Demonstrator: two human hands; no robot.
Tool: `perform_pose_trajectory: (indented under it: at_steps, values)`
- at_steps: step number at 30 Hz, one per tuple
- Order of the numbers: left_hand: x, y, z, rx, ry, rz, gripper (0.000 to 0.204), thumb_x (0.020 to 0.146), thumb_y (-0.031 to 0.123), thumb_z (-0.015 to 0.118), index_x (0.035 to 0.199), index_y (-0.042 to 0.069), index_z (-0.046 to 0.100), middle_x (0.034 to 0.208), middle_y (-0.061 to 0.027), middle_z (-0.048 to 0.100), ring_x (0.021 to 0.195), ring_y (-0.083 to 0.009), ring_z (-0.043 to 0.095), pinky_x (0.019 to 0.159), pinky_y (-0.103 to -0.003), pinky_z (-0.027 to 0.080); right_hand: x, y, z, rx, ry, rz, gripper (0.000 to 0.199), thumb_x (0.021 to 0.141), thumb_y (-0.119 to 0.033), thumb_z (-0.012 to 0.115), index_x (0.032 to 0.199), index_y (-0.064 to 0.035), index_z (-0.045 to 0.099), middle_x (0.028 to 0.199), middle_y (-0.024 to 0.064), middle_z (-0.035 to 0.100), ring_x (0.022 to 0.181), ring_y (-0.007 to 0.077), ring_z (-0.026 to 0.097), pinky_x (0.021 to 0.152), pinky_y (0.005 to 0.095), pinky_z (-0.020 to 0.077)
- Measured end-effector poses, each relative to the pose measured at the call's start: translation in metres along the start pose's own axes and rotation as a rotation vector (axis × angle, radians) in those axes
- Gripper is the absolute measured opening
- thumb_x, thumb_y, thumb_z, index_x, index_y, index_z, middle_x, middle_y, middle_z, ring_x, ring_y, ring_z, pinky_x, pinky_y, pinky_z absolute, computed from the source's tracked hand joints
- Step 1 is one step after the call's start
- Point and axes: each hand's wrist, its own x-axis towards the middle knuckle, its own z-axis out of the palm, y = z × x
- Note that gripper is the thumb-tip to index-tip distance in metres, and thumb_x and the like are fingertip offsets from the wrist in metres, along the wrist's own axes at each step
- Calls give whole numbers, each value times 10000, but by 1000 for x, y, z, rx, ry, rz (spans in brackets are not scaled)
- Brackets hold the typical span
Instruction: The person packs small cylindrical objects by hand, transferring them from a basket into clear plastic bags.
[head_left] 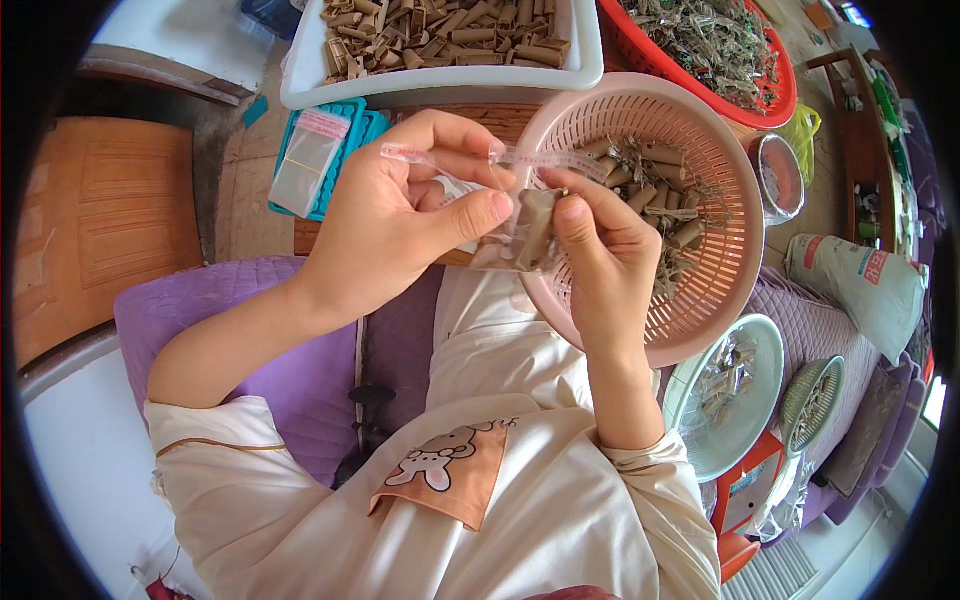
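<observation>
Between my hands is a small clear plastic zip bag [492, 252] with a reddish strip along its mouth. My left hand [415, 205] pinches the bag's left side with thumb and fingers. A short brown tube [536, 228] shows at the bag, mostly within the clear film. Its upper right end is gripped by my right hand [608, 240], thumb in front. How far the right fingers also hold the bag is hidden. Just beyond my right hand stands a pink slotted basket [742, 265] with brown tubes [662, 155] and dry-looking sprigs in it.
Stacked clear bags [306, 165] lie on a blue crate [368, 128]. A white tub [450, 84] of brown tubes and a red basket [782, 95] of wrapped sprigs stand at the back. At right are a pale green basin [765, 420], a small green basket [803, 425] and a white sack [860, 285].
</observation>
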Motion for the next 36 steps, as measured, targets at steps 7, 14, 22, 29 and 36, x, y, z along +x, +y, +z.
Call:
perform_pose_trajectory:
  at_steps: [7, 14, 22, 29, 36]
  values:
    - [3, 14, -4, 877, 16, 920, 258, 697, 64, 690, 932, 24, 592, 973, -104, 613, 688, -125, 598, 568, -214, 478, -1, -1, 8, -209, -5, -164, 222, 861, -87, 531, 1049, 18, 585, 800, 73, 634, 703, 83, 560, 600, 218, 452]
    - [1, 10, -2, 1029, 57, 906, 202, 639, 12, 681, 837, 33, 648, 900, -77, 637, 639, -178, 618, 532, -250, 497, -3, -2, 16, -586, -97, -437, 171, 773, -18, 572, 940, 16, 590, 663, 136, 569, 582, 257, 572, 512, 316, 453]
    - [4, 14, -8, 974, -8, 556, 36, 700, 11, 597, 728, 7, 576, 769, -94, 621, 653, -171, 611, 535, -261, 481, -5, -4, 17, -761, -139, -477, 133, 725, -16, 595, 857, -4, 592, 629, 106, 565, 544, 259, 552, 482, 338, 432]
    - [36, 19, -41, 305, 202, 246, 86, 827, 19, 412, 866, 56, 478, 897, -59, 590, 477, -24, 377, 431, -155, 320, -6, -4, 8, -402, -1, -316, 132, 775, -14, 597, 903, 6, 620, 729, 99, 632, 592, 149, 584, 516, 251, 442]
    - [9, 21, -14, 63, -255, -49, 107, 830, 167, 421, 888, 78, 409, 617, 27, 402, 480, -20, 287, 430, -169, 222, -7, -7, -3, -8, 8, -201, 128, 797, -44, 609, 915, 0, 635, 895, 46, 541, 705, 68, 476, 617, 178, 381]
